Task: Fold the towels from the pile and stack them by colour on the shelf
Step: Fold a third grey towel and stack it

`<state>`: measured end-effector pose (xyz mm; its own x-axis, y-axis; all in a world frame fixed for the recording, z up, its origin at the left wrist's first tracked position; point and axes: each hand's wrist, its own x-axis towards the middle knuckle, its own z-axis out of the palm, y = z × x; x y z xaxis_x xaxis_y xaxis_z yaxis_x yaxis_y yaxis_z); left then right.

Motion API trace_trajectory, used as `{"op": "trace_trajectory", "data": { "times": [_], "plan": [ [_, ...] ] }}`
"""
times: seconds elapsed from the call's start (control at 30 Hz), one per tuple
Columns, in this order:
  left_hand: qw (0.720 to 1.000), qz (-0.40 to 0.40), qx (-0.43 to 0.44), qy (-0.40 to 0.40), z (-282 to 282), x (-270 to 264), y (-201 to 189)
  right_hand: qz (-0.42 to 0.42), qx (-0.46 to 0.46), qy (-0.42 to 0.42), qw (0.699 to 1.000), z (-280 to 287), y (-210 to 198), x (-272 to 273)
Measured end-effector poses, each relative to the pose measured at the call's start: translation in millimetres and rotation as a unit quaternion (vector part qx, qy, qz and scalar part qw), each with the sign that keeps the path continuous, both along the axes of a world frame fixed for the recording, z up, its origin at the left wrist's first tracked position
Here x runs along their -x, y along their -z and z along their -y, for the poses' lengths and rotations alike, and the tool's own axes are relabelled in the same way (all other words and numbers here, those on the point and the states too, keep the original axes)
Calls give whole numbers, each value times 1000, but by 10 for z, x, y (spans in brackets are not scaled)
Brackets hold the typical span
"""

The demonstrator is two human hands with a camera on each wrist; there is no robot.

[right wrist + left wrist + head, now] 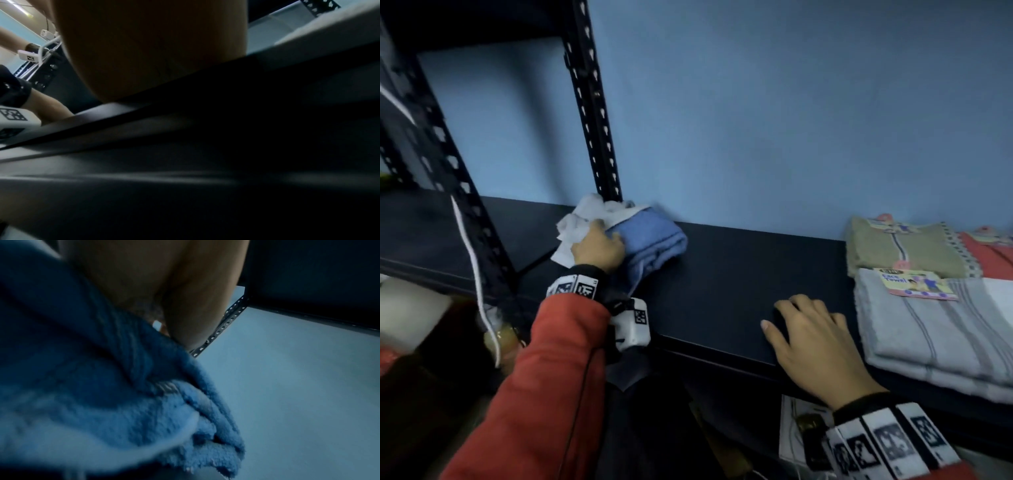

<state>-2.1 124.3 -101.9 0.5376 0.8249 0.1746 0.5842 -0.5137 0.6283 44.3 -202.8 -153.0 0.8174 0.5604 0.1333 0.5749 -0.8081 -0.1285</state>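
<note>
A folded blue towel [654,240] lies at the back left of the dark shelf board [739,274], against the blue wall, with a crumpled white towel [585,222] beside and partly over it. My left hand [599,246] is on both, fingers over the white cloth and thumb curled onto the blue one. In the left wrist view the blue towel [123,394] fills the picture under my palm [164,280]. My right hand [811,339] lies flat on the shelf's front edge, fingers spread, holding nothing. The right wrist view is mostly dark shelf [226,162].
Folded towels lie at the shelf's right end: a grey striped one [928,335] with a "Face Towel" label, a beige one [900,250] behind it, a coral one [989,253] at the edge. A black perforated upright [592,113] rises just behind the blue towel.
</note>
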Motion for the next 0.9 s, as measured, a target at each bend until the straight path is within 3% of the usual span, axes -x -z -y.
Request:
{"op": "trace_trajectory", "data": {
  "times": [0.2,0.33,0.47,0.6,0.73,0.77,0.83,0.9],
  "plan": [
    [982,140,98,-85,27,70,-53,6,17,14,1000,-110,-65,66],
    [962,219,127,-101,32,80,-94,4,2,-1,1000,-26,-29,41],
    [917,354,148,-108,30,59,-248,-2,-19,-17,1000,50,17,14],
    [825,508,240,52,127,-65,-631,-4,-21,-17,1000,21,15,26],
    [751,540,298,238,641,-262,-986,-45,-52,-10,998,-5,-18,-39],
    [741,517,317,288,812,-314,-1021,-63,-66,-9,996,11,-33,-83],
    [755,449,332,343,1088,-419,-974,-115,-143,-6,983,68,-87,-158],
    [765,400,324,388,1355,-495,-864,-174,-301,1,938,118,-178,-213]
  ]
}}
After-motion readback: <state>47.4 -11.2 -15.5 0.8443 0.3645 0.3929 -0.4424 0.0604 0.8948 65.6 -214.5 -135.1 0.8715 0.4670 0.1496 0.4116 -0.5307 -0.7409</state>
